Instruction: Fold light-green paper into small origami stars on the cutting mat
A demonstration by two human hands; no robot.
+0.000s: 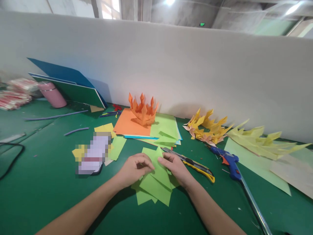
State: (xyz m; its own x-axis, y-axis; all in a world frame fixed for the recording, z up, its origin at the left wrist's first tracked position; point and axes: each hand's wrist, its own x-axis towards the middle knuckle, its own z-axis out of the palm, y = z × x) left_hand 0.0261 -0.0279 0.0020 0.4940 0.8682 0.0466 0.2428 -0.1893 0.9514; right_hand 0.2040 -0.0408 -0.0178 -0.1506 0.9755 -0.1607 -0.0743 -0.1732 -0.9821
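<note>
In the head view, both hands meet near the front edge of the green table [49, 182], about midway along it. The left hand [135, 168] is curled, its fingertips pinched onto the left side of a light-green paper square [160, 160]. The right hand [174, 166] pinches the same sheet from the other side. The square lies on top of a loose pile of green sheets [154, 191], touching them. Judging by the paired pinch, the step in hand is a fold or crease in that top sheet. Such a crease calls for lined-up edges and one hand pinning the paper flat so the sheets below do not slide.

Just right of the right hand lies a yellow utility knife [195, 164], and further right a blue glue gun [230, 163]. Toward the back edge an orange folded paper crown [143, 111] stands on an orange sheet [127, 125], with yellow folded pieces [207, 129] and pale yellow spiky pieces [259, 142] to its right. At the back left corner a pink cup [52, 94] lies tilted beside leaning blue and green boards [70, 83]. A black cable [12, 156] loops at the left edge.

A white partition [171, 71] closes off the table's back. Above it, a bare ceiling with bright lamps shows.
</note>
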